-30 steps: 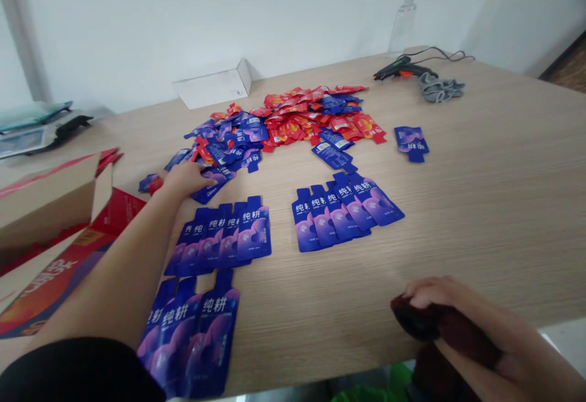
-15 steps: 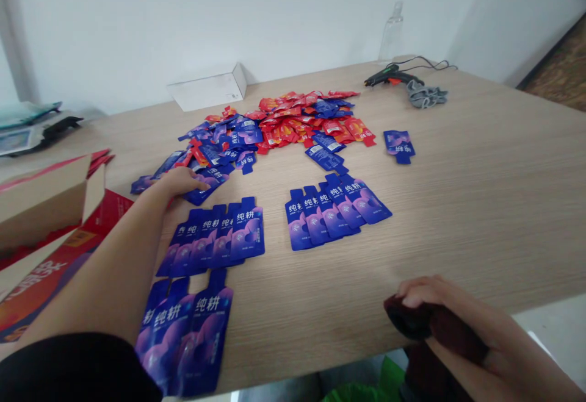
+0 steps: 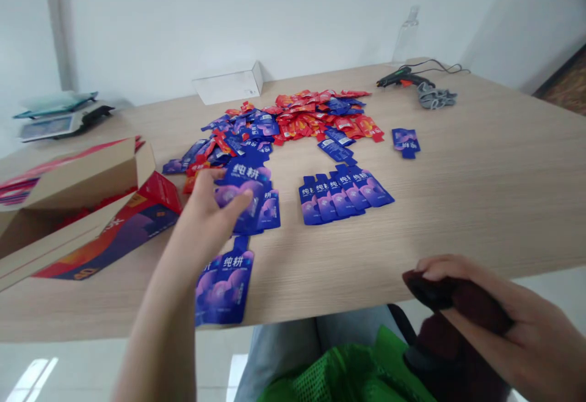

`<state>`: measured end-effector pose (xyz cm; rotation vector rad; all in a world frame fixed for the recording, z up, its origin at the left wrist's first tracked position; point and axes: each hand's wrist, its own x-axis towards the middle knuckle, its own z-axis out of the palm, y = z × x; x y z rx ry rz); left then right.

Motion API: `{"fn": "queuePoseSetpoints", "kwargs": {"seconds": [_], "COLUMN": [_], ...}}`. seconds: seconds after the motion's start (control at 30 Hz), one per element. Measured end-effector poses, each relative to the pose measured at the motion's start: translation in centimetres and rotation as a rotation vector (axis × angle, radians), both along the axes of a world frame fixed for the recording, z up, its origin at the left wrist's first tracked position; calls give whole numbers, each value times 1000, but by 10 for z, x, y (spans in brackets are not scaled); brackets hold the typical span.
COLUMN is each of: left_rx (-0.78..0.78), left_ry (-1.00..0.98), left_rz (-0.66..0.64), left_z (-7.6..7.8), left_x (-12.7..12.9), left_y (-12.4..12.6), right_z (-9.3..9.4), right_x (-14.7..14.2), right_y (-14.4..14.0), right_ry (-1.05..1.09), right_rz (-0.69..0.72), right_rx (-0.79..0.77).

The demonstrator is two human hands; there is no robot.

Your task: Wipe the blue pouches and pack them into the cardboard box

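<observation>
My left hand (image 3: 208, 210) holds a blue-purple pouch (image 3: 242, 181) lifted above a row of the same pouches (image 3: 270, 210) laid on the wooden table (image 3: 480, 194). More blue pouches (image 3: 224, 280) lie at the near edge, partly under my forearm. Another fanned row of blue pouches (image 3: 343, 194) sits in the middle. A loose heap of red and blue pouches (image 3: 297, 121) spreads further back. My right hand (image 3: 494, 316) rests at the table's near edge, closed on a dark maroon cloth (image 3: 458, 310).
An open cardboard box (image 3: 68, 201) with red and purple print lies at the left. A white box (image 3: 229, 85), a glue gun (image 3: 403, 76) with cable, a grey cloth (image 3: 434, 96) and a clear bottle (image 3: 406, 30) stand at the back. A single blue pouch (image 3: 405, 141) lies apart. Green mesh (image 3: 348, 371) is below.
My left hand drew back from the heap toward me, now holding a blue pouch above the near row. The view shifted back and to the right. My right hand stayed on the cloth.
</observation>
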<state>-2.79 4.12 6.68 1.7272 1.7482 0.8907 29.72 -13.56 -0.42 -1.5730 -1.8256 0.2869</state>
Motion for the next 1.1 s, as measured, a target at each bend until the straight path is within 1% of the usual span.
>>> {"fn": "queuePoseSetpoints", "kwargs": {"seconds": [0.03, 0.1, 0.17, 0.2, 0.27, 0.33, 0.4, 0.47, 0.57, 0.63, 0.7, 0.77, 0.87, 0.9, 0.97, 1.0, 1.1], "left_rx": [-16, 2, -62, -104, -212, -282, -292, -262, -153, -39, 107, 231, 282, 284, 285, 285, 280], "left_ry": [-70, -84, -141, -156, -137, -52, 47, 160, 456, 575, 548, 471, 451, 466, 499, 503, 467], "left_rz": [-26, -12, -45, -50, -41, -34, -63, -117, -159, -188, -240, -335, -516, -550, -560, -547, -504], "left_z": [-12, -37, -60, -71, -87, -98, -102, -101, -95, -94, -96, -103, -118, -124, -132, -135, -138], "left_x": [5, 16, 27, 33, 44, 53, 57, 55, 42, 30, 18, 11, 10, 11, 13, 14, 17], "left_y": [-23, -63, -91, -101, -112, -116, -118, -120, -124, -126, -127, -128, -131, -133, -135, -136, -138], "right_z": [3, 7, 10, 11, 10, 7, 3, -1, -7, -9, -7, -1, 11, 14, 14, 10, -9], "right_x": [-2, -5, -7, -7, -7, -7, -9, -11, -15, -18, -22, -29, -51, -61, -85, -97, -129], "right_y": [-3, -8, -13, -14, -16, -17, -16, -15, -11, -6, 1, 11, 33, 42, 61, 72, 99], "right_ry": [-2, 2, -2, -5, -11, -9, 1, 10, 27, 29, 19, 12, 20, 27, 45, 48, -28], "right_rz": [-32, -66, -59, -57, -47, -37, -37, -40, -41, -38, -14, 20, 62, 75, 91, 89, 96], "right_rx": [9, 3, -18, -30, -55, -76, -97, -137, -204, -225, -237, -237, -175, -143, -86, -72, -122]}}
